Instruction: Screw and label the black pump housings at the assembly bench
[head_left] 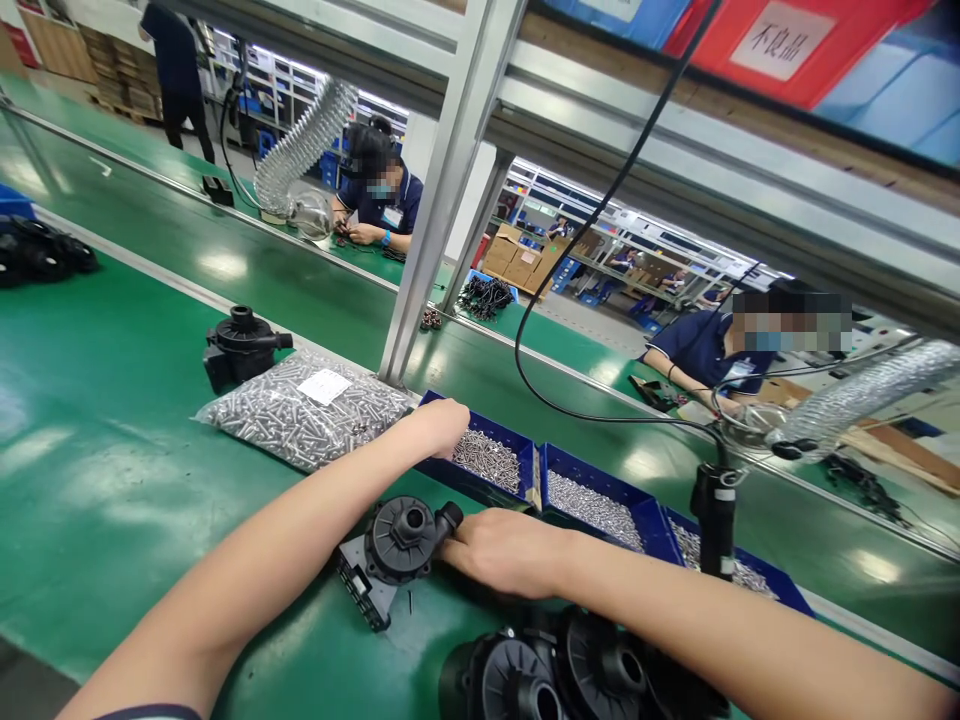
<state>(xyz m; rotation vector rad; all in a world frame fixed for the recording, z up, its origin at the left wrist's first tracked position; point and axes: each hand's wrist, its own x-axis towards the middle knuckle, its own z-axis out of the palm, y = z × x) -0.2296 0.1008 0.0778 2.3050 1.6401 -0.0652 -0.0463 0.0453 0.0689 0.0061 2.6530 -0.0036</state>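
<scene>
My left hand reaches into a blue bin of long silver screws. Its fingers curl down, the tips hidden, and whatever they hold is out of sight. Below it, a black round pump with a grey metal bracket sits on the green table, its central port facing up. My right hand is closed at the pump's side outlet, with bent fingers against it and fingertips partly hidden. One small dark screw lies beside the bracket.
A clear bag of screws lies left of the bins, before another black pump. More blue bins run rightward, near a hanging black electric screwdriver. Several pumps stand in front. An aluminium post rises behind; co-workers sit opposite.
</scene>
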